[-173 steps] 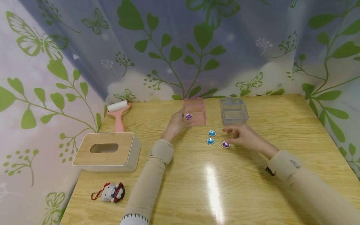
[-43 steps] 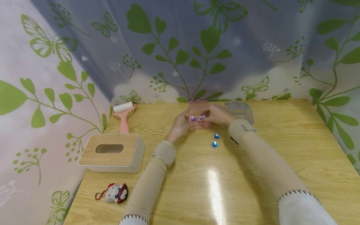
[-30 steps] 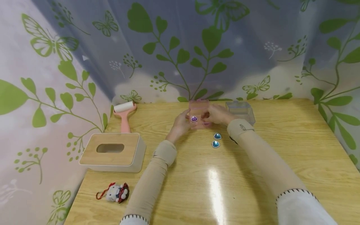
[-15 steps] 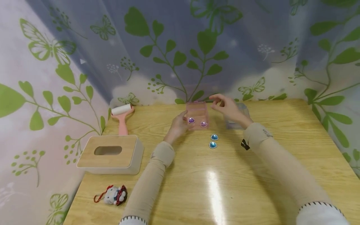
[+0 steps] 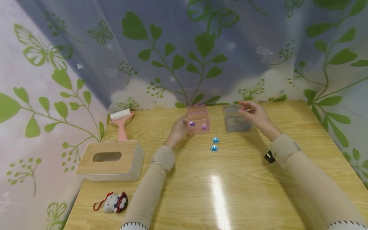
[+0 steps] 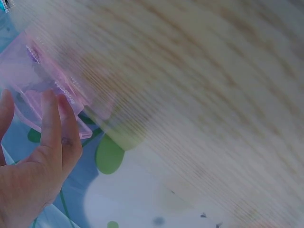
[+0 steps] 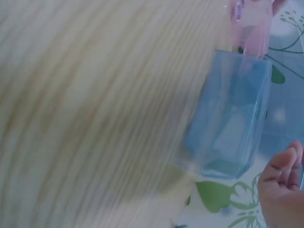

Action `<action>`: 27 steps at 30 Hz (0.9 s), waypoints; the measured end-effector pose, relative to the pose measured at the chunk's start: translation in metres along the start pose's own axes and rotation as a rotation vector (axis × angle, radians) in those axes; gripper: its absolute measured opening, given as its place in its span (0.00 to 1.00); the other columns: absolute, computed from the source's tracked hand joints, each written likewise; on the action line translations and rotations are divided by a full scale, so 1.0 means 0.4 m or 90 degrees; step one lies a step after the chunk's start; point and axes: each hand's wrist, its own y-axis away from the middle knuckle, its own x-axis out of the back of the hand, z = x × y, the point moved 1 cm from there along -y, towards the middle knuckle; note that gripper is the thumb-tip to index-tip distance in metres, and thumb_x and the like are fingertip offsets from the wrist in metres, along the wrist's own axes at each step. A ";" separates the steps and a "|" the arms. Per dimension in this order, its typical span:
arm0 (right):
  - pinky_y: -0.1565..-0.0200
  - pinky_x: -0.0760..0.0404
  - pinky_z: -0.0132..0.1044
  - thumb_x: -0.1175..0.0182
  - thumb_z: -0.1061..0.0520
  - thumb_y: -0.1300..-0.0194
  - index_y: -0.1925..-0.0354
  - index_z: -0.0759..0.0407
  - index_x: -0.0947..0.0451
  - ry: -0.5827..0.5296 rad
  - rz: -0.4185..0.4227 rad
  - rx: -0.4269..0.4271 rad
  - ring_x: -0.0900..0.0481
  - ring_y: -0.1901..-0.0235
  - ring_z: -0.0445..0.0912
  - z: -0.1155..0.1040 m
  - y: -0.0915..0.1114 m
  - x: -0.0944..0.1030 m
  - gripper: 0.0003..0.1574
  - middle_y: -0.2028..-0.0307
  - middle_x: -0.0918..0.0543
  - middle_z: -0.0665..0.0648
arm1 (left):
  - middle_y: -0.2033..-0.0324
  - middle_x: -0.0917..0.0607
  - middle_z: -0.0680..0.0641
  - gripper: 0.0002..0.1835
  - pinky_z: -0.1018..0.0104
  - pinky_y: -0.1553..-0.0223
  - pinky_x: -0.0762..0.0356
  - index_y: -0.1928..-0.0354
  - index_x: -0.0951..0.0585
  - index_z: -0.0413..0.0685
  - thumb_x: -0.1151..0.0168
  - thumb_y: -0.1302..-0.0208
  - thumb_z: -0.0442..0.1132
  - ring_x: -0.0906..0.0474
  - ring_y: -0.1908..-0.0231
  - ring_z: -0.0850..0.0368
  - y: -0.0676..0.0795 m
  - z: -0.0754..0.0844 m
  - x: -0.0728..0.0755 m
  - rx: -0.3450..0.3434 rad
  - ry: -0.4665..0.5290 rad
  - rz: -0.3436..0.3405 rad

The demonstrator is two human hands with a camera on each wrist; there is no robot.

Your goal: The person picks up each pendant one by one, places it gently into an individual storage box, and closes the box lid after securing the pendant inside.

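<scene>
The clear grey box (image 5: 238,127) lies just left of the nearer right hand (image 5: 256,116), whose fingers curl loosely round nothing; the box's long axis seems to run left to right, lid raised at back. The left hand's (image 5: 177,131) fairly straight fingers touch the pink box (image 5: 198,130).

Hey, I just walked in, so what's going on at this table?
A person's left hand rests at the left side of the open pink box, which has two purple gems in it. The right hand is by the clear gray box, with no gem to be seen in it; whether it touches that box is hard to tell. Two blue gems lie on the table.
</scene>
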 end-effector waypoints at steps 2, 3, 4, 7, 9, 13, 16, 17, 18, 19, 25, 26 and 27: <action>0.57 0.17 0.37 0.37 0.45 0.23 0.24 0.52 0.31 0.025 -0.002 -0.004 0.22 0.54 0.47 0.007 0.004 0.009 0.36 0.43 0.22 0.51 | 0.36 0.20 0.33 0.46 0.57 0.47 0.12 0.18 0.40 0.46 0.27 0.33 0.36 0.17 0.44 0.41 0.001 0.000 0.002 0.001 0.000 0.004; 0.55 0.18 0.39 0.36 0.45 0.24 0.23 0.53 0.32 0.048 -0.006 -0.003 0.23 0.51 0.49 0.012 0.004 0.013 0.38 0.40 0.23 0.56 | 0.36 0.20 0.32 0.46 0.56 0.46 0.12 0.18 0.39 0.46 0.26 0.33 0.35 0.17 0.43 0.40 0.002 0.000 0.002 0.001 0.001 0.004; 0.53 0.18 0.43 0.36 0.45 0.24 0.22 0.54 0.34 0.068 -0.011 -0.003 0.24 0.47 0.53 0.016 0.006 0.015 0.39 0.36 0.25 0.61 | 0.36 0.20 0.32 0.46 0.55 0.45 0.12 0.18 0.39 0.46 0.27 0.33 0.35 0.17 0.43 0.40 0.003 0.000 0.003 0.003 0.001 0.005; 0.42 0.20 0.58 0.34 0.46 0.25 0.18 0.55 0.42 0.124 -0.042 -0.011 0.29 0.37 0.66 0.031 0.008 0.021 0.47 0.25 0.36 0.72 | 0.35 0.21 0.32 0.46 0.54 0.44 0.13 0.18 0.40 0.46 0.27 0.33 0.34 0.18 0.41 0.39 0.005 0.000 0.003 0.004 0.008 0.002; 0.37 0.24 0.67 0.34 0.47 0.25 0.16 0.54 0.48 0.143 -0.075 -0.019 0.35 0.31 0.73 0.040 0.013 0.024 0.51 0.20 0.46 0.74 | 0.35 0.21 0.32 0.46 0.54 0.44 0.13 0.18 0.40 0.46 0.27 0.34 0.34 0.19 0.41 0.39 0.006 0.000 0.003 0.003 0.011 0.000; 0.35 0.23 0.69 0.37 0.52 0.23 0.15 0.52 0.53 0.132 -0.121 -0.045 0.38 0.27 0.75 0.055 0.027 0.026 0.51 0.16 0.54 0.70 | 0.35 0.22 0.32 0.47 0.54 0.44 0.12 0.17 0.41 0.47 0.27 0.33 0.34 0.18 0.42 0.39 0.007 -0.003 0.003 0.002 0.014 -0.004; 0.35 0.21 0.66 0.37 0.54 0.23 0.15 0.53 0.51 0.116 -0.128 -0.058 0.37 0.26 0.74 0.066 0.032 0.025 0.50 0.15 0.55 0.67 | 0.34 0.22 0.32 0.46 0.56 0.46 0.12 0.17 0.41 0.47 0.27 0.33 0.35 0.17 0.43 0.40 0.008 -0.005 0.003 0.005 0.012 -0.008; 0.34 0.21 0.66 0.36 0.53 0.23 0.15 0.54 0.51 0.114 -0.128 -0.063 0.38 0.26 0.75 0.069 0.033 0.024 0.50 0.15 0.56 0.67 | 0.34 0.22 0.32 0.46 0.56 0.46 0.12 0.17 0.41 0.47 0.28 0.32 0.35 0.17 0.43 0.40 0.008 -0.005 0.003 0.007 0.012 -0.010; 0.33 0.22 0.66 0.36 0.53 0.23 0.15 0.54 0.51 0.109 -0.128 -0.069 0.39 0.25 0.75 0.071 0.033 0.024 0.50 0.15 0.56 0.67 | 0.33 0.22 0.32 0.46 0.56 0.46 0.12 0.17 0.42 0.47 0.28 0.32 0.35 0.17 0.43 0.40 0.008 -0.005 0.003 0.007 0.012 -0.010; 0.32 0.24 0.67 0.36 0.53 0.23 0.15 0.54 0.52 0.106 -0.130 -0.076 0.40 0.24 0.76 0.073 0.034 0.023 0.50 0.15 0.57 0.67 | 0.34 0.22 0.32 0.47 0.56 0.46 0.12 0.17 0.41 0.47 0.27 0.33 0.35 0.17 0.43 0.40 0.007 -0.005 0.002 0.007 0.010 -0.010; 0.31 0.22 0.64 0.37 0.50 0.22 0.15 0.54 0.55 0.087 -0.135 -0.104 0.44 0.23 0.77 0.079 0.034 0.022 0.52 0.15 0.60 0.68 | 0.35 0.21 0.32 0.47 0.56 0.45 0.12 0.18 0.41 0.46 0.27 0.34 0.34 0.18 0.42 0.39 0.002 -0.003 0.002 -0.001 -0.002 -0.005; 0.32 0.21 0.62 0.37 0.50 0.22 0.15 0.54 0.55 0.086 -0.133 -0.104 0.44 0.23 0.76 0.079 0.034 0.022 0.52 0.15 0.59 0.68 | 0.35 0.21 0.32 0.47 0.56 0.45 0.12 0.18 0.41 0.46 0.27 0.34 0.34 0.18 0.42 0.39 0.001 -0.002 0.001 -0.002 -0.003 -0.004; 0.33 0.19 0.60 0.37 0.50 0.22 0.15 0.54 0.55 0.083 -0.132 -0.101 0.43 0.22 0.76 0.078 0.033 0.021 0.52 0.15 0.59 0.67 | 0.35 0.21 0.32 0.47 0.56 0.45 0.12 0.18 0.41 0.46 0.27 0.34 0.34 0.18 0.42 0.40 0.000 -0.002 0.001 -0.003 -0.006 -0.004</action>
